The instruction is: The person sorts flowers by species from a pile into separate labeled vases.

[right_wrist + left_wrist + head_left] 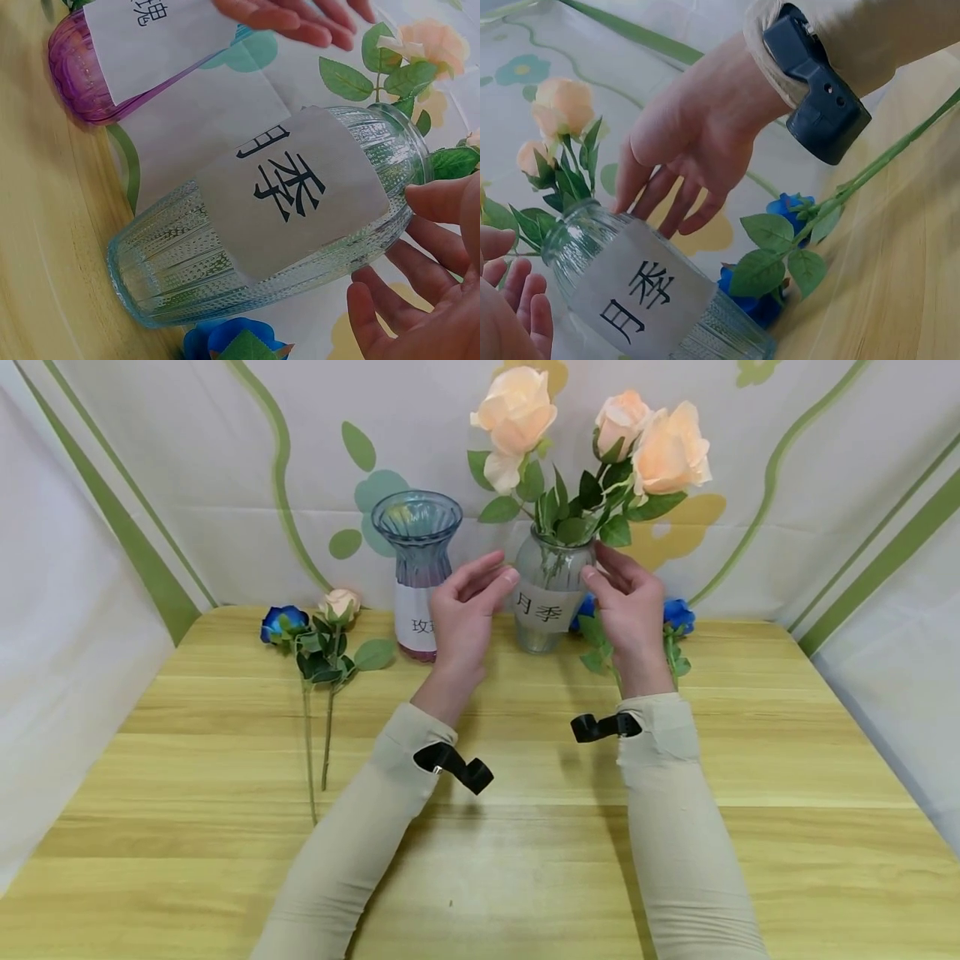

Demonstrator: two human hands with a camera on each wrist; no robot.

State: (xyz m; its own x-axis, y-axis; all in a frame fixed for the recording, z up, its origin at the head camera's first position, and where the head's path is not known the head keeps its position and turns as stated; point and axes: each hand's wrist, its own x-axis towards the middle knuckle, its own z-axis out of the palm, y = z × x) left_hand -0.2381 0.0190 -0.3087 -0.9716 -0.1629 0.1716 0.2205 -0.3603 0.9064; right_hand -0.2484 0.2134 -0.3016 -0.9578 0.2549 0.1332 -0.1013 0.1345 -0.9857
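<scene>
Hovering left of frame centre, the left hand (pixel 467 610) is spreading relaxed fingers, holding nothing; the clear vase (pixel 550 597) is standing centre; the right hand (pixel 628 606), equally open, is risking tipping its top-heavy roses (pixel 660 447).

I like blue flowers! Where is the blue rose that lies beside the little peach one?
In the head view, the blue rose lies at the wooden table's back left, beside the small peach rosebud, left of the blue-and-purple glass vase.
</scene>
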